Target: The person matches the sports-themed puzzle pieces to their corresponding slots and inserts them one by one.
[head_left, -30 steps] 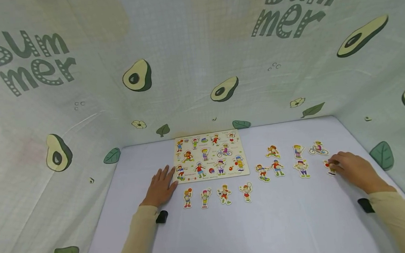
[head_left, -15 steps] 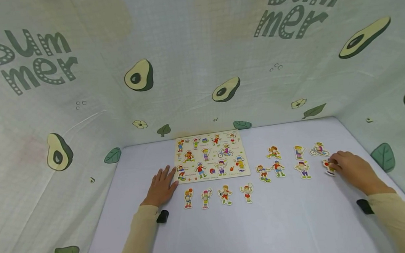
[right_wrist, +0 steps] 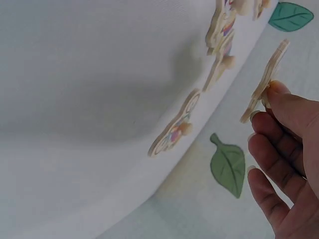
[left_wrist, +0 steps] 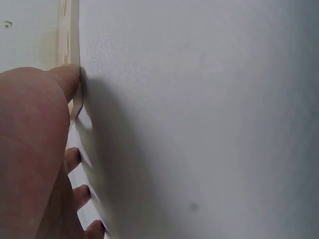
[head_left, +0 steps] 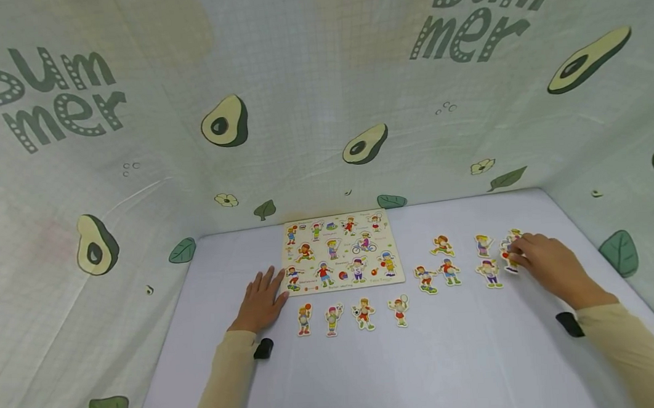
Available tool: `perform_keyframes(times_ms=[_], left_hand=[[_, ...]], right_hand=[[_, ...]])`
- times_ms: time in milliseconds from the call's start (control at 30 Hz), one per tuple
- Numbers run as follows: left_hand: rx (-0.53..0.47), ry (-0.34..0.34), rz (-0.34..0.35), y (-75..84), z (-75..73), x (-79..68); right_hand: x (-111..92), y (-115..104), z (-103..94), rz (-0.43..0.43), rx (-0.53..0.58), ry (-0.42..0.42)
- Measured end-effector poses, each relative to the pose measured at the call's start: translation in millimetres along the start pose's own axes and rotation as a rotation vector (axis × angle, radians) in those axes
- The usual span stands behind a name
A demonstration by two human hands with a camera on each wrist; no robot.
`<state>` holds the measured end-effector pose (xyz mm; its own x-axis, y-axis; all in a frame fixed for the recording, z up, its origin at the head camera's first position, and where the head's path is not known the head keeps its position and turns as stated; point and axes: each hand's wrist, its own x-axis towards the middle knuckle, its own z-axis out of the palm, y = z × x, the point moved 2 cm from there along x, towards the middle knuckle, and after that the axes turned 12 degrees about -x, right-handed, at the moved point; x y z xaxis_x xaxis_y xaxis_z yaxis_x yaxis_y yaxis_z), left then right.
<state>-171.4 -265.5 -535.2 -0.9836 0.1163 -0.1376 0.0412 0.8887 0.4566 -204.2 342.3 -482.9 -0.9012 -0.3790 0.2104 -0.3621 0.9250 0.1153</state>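
Note:
My right hand (head_left: 552, 266) pinches a wooden puzzle piece (right_wrist: 271, 67) between thumb and fingers, raised off the table. In the head view this piece (head_left: 510, 260) shows a figure with a red ball and overlaps the cyclist piece (right_wrist: 174, 132) behind it. Spread fingers of my left hand (head_left: 259, 303) rest on the table beside the puzzle board (head_left: 321, 287). The left thumb (left_wrist: 67, 79) touches the board's near left corner. Printed children at sport cover the board, several matching the loose pieces.
Right of the board lie several knobbed pieces, among them a runner (head_left: 442, 245), a skateboarder (head_left: 425, 279) and a figure in purple (head_left: 489, 274). A row in front includes a footballer (head_left: 363, 314) and a tennis player (head_left: 399, 311). A patterned cloth (head_left: 300, 107) hangs behind the white table (head_left: 413, 372).
My right hand has picked up the piece from the right side of the table and carried it up and leftward. My left hand stays in place by the board.

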Motion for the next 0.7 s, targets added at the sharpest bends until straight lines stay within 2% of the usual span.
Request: perform_keyframes(times_ms=[367, 700], left_hand=[[-0.008, 0.012, 0.020, -2.0, 1.4, 0.0], [-0.021, 0.025, 0.020, 3.7, -1.1, -3.1]], right_hand=[[23.7, -38.5, -6.0, -0.018, 0.017, 0.006], [44.8, -73.5, -7.8, -0.084, 0.057, 0.033]])
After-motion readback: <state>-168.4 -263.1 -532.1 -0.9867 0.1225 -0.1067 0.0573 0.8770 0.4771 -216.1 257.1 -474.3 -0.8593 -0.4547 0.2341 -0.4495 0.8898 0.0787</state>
